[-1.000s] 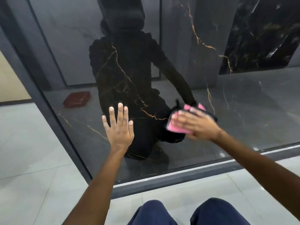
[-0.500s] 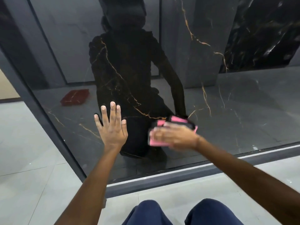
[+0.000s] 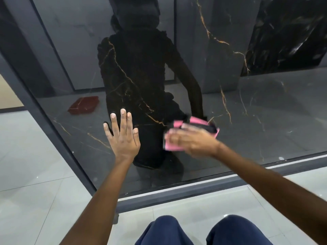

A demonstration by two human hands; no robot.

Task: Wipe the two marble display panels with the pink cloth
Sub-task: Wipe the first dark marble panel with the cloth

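A dark marble display panel (image 3: 265,121), veined in gold and glossy enough to mirror the kneeling person, fills most of the head view above a pale tiled floor (image 3: 35,183) and a grey base frame (image 3: 177,193). The left hand (image 3: 123,138) lies flat on the stone, fingers straight and slightly spread, bracing. To its right, apart from it, the right hand (image 3: 192,142) presses the pink cloth (image 3: 174,146) against the panel; it is motion-blurred, so the fingers seem laid flat over the cloth, though I cannot be sure. The cloth sits under and just beyond those fingers, long side running left to right. The right hand does the wiping, and the unwiped stretch probably lies rightward and upward.
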